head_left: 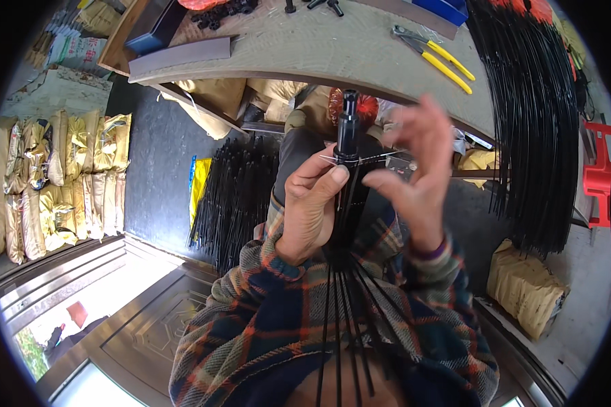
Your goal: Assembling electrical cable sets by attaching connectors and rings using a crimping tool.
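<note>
Upright in front of me stands a black umbrella runner [347, 132], a ribbed plastic tube with a collar. My left hand [309, 207] is closed around it below the collar, thumb pressed near a thin silvery wire [377, 159] that crosses there and sticks out on both sides. Thin black ribs [339, 298] fan out from below the runner toward my chest. My right hand [417, 180] is raised to the right of the runner, thumb and fingers apart, blurred by motion; nothing shows in it.
Yellow-handled pliers [441, 62] lie on the worktable [305, 44], with small black parts [227, 15] at the back. A long bundle of black rods [529, 136] hangs over its right side. Another bundle [234, 197] stands at left. Beyond are wrapped packages [61, 183] and a red stool [599, 176].
</note>
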